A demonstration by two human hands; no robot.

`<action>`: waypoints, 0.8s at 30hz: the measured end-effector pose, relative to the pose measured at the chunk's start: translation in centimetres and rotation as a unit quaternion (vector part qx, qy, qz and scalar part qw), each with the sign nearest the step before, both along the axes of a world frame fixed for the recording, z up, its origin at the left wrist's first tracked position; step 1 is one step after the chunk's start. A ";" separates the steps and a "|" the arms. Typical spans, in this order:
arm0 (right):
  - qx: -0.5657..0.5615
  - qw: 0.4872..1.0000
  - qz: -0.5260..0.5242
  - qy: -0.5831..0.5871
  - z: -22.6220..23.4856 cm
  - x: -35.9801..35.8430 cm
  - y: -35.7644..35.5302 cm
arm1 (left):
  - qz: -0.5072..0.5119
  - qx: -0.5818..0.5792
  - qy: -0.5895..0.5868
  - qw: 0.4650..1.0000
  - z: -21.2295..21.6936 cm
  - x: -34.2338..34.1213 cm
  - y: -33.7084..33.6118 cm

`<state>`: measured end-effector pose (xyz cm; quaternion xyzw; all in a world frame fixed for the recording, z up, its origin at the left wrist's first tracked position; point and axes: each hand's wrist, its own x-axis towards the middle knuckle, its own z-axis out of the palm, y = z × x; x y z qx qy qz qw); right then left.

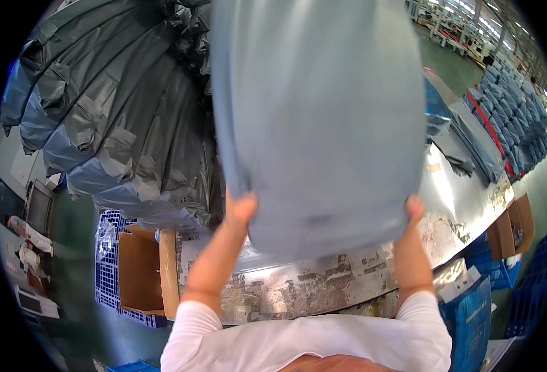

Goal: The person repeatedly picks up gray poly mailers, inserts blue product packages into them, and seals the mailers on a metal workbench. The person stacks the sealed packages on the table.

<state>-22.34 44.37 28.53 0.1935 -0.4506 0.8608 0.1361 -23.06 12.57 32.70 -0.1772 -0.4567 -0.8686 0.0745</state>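
A large grey-blue plastic-wrapped package (pixel 329 136) fills the middle of the view, raised above the worktable and slightly blurred by motion. My left hand (pixel 242 208) grips its lower left edge, thumb on the near face and fingers hidden behind. On the lower right edge, my right hand (pixel 415 208) holds on in the same way. Beneath the package lies a worn metal worktable (pixel 310 286), partly covered with tape scraps. What the package contains cannot be seen.
Dark grey wrapped packages (pixel 112 111) are piled high at left. Below them stand a cardboard box (pixel 140 273) and a blue plastic pallet (pixel 107 266). Flat grey packages (pixel 478 142) lie at the table's right, with a stacked pile (pixel 512 118) beyond. A blue bag (pixel 468 322) stands near right.
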 end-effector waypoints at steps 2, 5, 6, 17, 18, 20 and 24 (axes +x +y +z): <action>0.001 0.997 -0.071 -0.008 8.5 -6.5 0.7 | -0.019 -0.035 0.027 0.999 7.1 -8.0 0.4; -0.007 0.988 -0.153 -0.001 18.9 -18.8 4.0 | -0.012 -0.073 0.089 0.993 18.4 -16.1 5.2; 0.031 0.994 -0.099 0.046 22.8 -21.0 3.1 | -0.061 -0.060 0.073 0.994 21.9 -18.6 5.7; 0.188 0.936 -0.281 0.101 15.8 -49.3 2.5 | 0.201 -0.222 -0.036 0.954 16.7 -38.1 6.4; 0.125 0.936 -0.291 0.152 13.2 -45.8 -2.4 | 0.177 -0.125 0.102 0.971 14.6 -37.6 4.8; 0.183 0.857 -0.405 0.259 6.4 -38.1 -4.7 | 0.229 -0.117 0.129 0.958 9.7 -34.2 5.6; 0.394 0.889 -0.213 0.091 -10.7 -23.7 2.9 | 0.292 -0.520 0.261 0.759 -6.7 -28.7 6.2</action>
